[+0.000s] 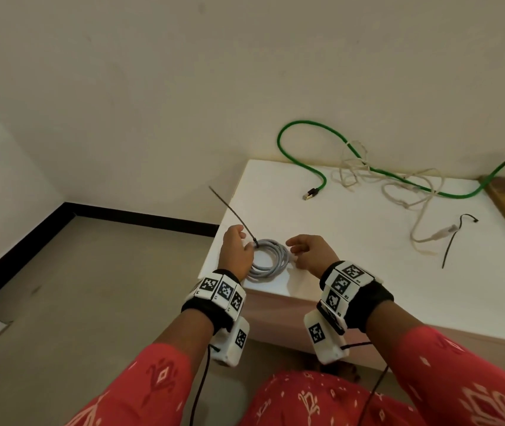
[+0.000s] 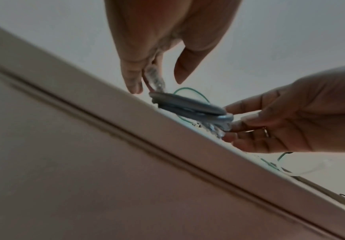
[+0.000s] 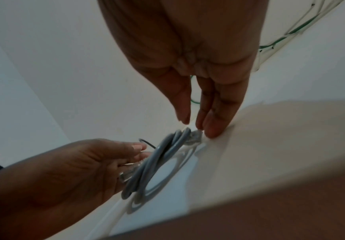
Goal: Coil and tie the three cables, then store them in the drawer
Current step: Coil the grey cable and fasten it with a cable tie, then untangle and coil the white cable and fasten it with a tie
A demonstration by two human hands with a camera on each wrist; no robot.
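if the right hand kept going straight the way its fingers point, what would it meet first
Most likely the grey coiled cable: the right hand points its fingertips at the coil's near edge, by the clear plug. Whether they already touch is unclear.

— Obstructed items?
— Left hand (image 1: 236,251) covers the grey coil's (image 1: 268,260) near-left arc; its grip there is undetermined.
— Edges?
— Counter (image 1: 352,259) cropped at right. Both wrist views blurred.
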